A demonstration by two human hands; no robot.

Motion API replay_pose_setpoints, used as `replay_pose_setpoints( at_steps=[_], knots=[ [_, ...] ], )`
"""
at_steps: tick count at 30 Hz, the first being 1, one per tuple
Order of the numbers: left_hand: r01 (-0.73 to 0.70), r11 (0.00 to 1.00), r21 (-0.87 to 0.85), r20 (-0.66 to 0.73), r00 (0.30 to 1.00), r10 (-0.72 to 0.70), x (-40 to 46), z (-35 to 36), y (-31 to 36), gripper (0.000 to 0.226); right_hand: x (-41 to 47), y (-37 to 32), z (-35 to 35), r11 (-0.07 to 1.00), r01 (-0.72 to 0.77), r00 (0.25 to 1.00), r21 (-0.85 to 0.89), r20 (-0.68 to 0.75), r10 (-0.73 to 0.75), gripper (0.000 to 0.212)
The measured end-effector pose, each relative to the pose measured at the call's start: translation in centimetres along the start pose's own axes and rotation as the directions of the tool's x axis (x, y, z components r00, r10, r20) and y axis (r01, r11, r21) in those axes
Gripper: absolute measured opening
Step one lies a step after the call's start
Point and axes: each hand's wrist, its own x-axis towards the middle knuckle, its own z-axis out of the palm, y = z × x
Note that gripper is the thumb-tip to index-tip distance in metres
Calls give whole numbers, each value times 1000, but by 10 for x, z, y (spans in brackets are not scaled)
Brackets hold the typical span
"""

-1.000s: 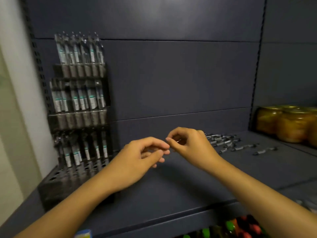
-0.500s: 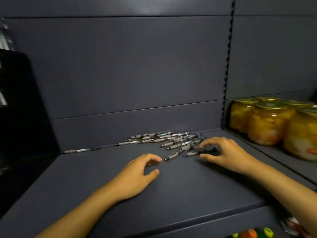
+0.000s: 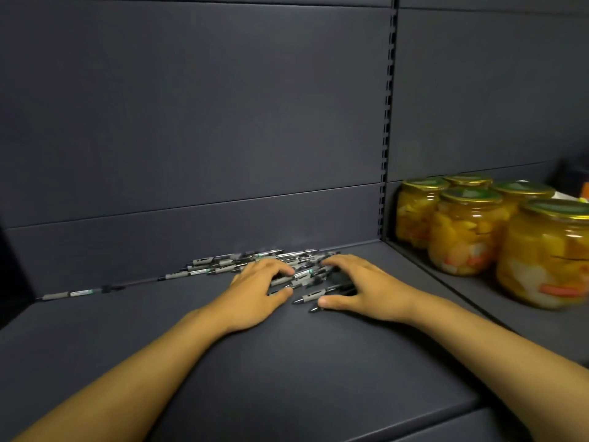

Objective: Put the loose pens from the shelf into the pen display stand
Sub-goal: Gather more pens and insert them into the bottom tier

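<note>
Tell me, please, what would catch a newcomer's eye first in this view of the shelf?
Most striking are the two bare hands, the left hand and right hand, both reaching onto the pile of loose pens at the back of the dark shelf. Next come the bright yellow jars of preserves, clustered in the neighbouring bay on the right. One stray pen lies apart, along the back wall to the left.

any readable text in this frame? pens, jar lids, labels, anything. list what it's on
Nothing legible.
Pens in the pile: pale barrel bands with green marks, too small and blurred to read.
Stray pen by the back wall: same band, unreadable.
Jar lids: dark green centre with a gold rim, no readable words.
Jars: no paper label visible.
Shelf panels: no signs or price tags in view.
</note>
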Motion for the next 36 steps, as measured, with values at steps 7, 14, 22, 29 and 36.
replay_pose_setpoints(
  at_steps=[7, 14, 22, 29, 36],
  knots=[
    [-58, 985, -163, -88, 995, 44, 2, 9, -12, 31, 45, -10, 21, 1000, 15, 999, 8, -51, -15, 75],
    [-6, 1000, -26, 83, 996, 9, -1, 7, -6, 83, 58, -24, 34, 973, 215, 964, 86, -176, -198, 35],
    [125, 984, 126, 136, 981, -142, 11, 4, 12, 80, 56, 23, -7, 997, -51, 981, 65, -184, 62, 28],
    [159, 973, 165, 146, 972, -183, 30, 8, 22, 79, 56, 20, 5, 993, -54, 995, 100, -78, 62, 34],
    [145, 977, 159, 192, 966, -175, 34, 5, 22, 91, 56, 16, 11, 978, 1, 991, 209, -132, 27, 14]
  ],
)
